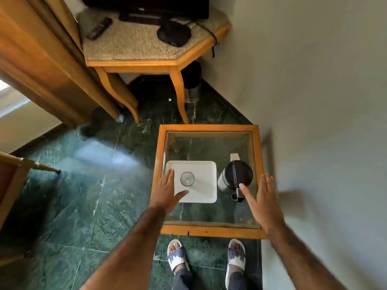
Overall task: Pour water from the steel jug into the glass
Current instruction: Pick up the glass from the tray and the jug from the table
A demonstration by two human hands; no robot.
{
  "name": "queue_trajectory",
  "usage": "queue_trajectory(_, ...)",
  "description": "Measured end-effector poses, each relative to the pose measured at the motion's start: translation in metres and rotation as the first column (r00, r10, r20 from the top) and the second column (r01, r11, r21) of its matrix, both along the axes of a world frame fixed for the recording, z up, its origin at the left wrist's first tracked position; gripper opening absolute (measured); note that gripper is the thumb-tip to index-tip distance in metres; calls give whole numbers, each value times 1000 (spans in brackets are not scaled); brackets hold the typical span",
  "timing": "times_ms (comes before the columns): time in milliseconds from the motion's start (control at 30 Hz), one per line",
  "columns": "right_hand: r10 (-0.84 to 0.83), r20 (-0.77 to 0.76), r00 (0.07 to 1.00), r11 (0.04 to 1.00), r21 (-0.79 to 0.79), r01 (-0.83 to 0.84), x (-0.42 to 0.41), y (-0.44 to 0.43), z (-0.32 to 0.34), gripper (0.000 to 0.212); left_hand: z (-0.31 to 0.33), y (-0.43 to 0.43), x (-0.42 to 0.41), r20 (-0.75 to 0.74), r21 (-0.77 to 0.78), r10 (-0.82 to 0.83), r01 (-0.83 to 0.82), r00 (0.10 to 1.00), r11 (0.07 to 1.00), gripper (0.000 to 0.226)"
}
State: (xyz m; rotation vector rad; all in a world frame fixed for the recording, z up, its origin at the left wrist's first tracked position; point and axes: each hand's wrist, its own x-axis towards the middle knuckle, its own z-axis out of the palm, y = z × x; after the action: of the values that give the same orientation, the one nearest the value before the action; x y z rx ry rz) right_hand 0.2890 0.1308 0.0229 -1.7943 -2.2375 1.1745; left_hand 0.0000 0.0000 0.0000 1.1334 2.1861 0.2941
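Observation:
A clear empty glass [187,178] stands upright on a white square tray [205,174] on a small glass-topped table [209,231]. To the tray's right stands the steel jug [232,176], with a black lid and its handle toward me. My left hand [167,190] hovers open over the tray's left edge, just left of the glass, touching nothing I can see. My right hand [260,197] is open beside the jug, thumb near the handle, fingers spread and apart from the jug.
The table's wooden frame stands close to a white wall [324,101] on the right. A larger wooden table [146,63] with a TV stands beyond. A steel bin [191,91] sits under it. My sandalled feet [205,258] are at the near edge on the green marble floor.

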Motion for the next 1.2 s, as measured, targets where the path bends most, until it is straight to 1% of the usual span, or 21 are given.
queue_trajectory(100, -215, -137, 967, 971, -131, 198, 4, -19, -27, 113, -38, -1, 10, 164, -39, 184, -180, 969, 983, 101)
queue_trajectory(167, -348, -206, 914, 922, -251, 295, 3, -30, -43, 105, -68, -2, 14, 206, -60, 300, -294, 932, 954, 95)
queue_trajectory(200, -405, -220, 887, 893, -302, 333, 1, -34, -47, 94, -80, 0, 15, 220, -68, 344, -337, 913, 939, 95)
queue_trajectory(267, -471, -291, 833, 863, -348, 367, -2, -37, -61, 61, -110, 3, 17, 274, -87, 424, -416, 863, 905, 103)
queue_trajectory(300, -485, -340, 806, 856, -373, 358, -4, -38, -65, 45, -120, 5, 16, 318, -100, 467, -461, 825, 882, 107)
queue_trajectory(333, -499, -376, 781, 846, -404, 347, -4, -39, -72, 39, -133, 8, 17, 357, -106, 500, -497, 789, 861, 107)
queue_trajectory(367, -502, -415, 759, 849, -403, 341, -3, -41, -83, 42, -150, 10, 19, 377, -90, 516, -524, 769, 847, 106)
queue_trajectory(433, -494, -469, 732, 862, -370, 345, -4, -40, -90, 53, -163, 18, 18, 399, -18, 524, -564, 753, 825, 99)
queue_trajectory(500, -500, -521, 692, 865, -344, 366, -4, -42, -101, 58, -178, 24, 20, 397, 37, 546, -608, 738, 793, 92)
queue_trajectory(600, -501, -596, 627, 865, -312, 393, -6, -47, -119, 57, -194, 29, 23, 380, 88, 575, -647, 724, 757, 81)
queue_trajectory(700, -557, -647, 521, 824, -353, 443, -13, -50, -124, 57, -203, 30, 27, 402, 105, 600, -686, 691, 720, 78)
queue_trajectory(800, -598, -686, 415, 787, -402, 468, -23, -51, -127, 46, -210, 31, 28, 421, 127, 608, -708, 673, 695, 75)
queue_trajectory(900, -575, -747, 335, 796, -415, 441, -28, -51, -129, 45, -214, 30, 26, 420, 157, 597, -703, 683, 694, 71)
queue_trajectory(1000, -570, -761, 310, 801, -431, 415, -28, -47, -126, 44, -210, 31, 23, 442, 182, 579, -700, 686, 690, 69)
queue_trajectory(1133, -585, -739, 335, 797, -448, 405, -19, -28, -117, 34, -188, 33, 16, 502, 179, 542, -693, 675, 698, 71)
queue_trajectory(1200, -600, -721, 347, 787, -453, 418, -16, -11, -106, 34, -170, 34, 11, 508, 197, 501, -661, 701, 724, 71)
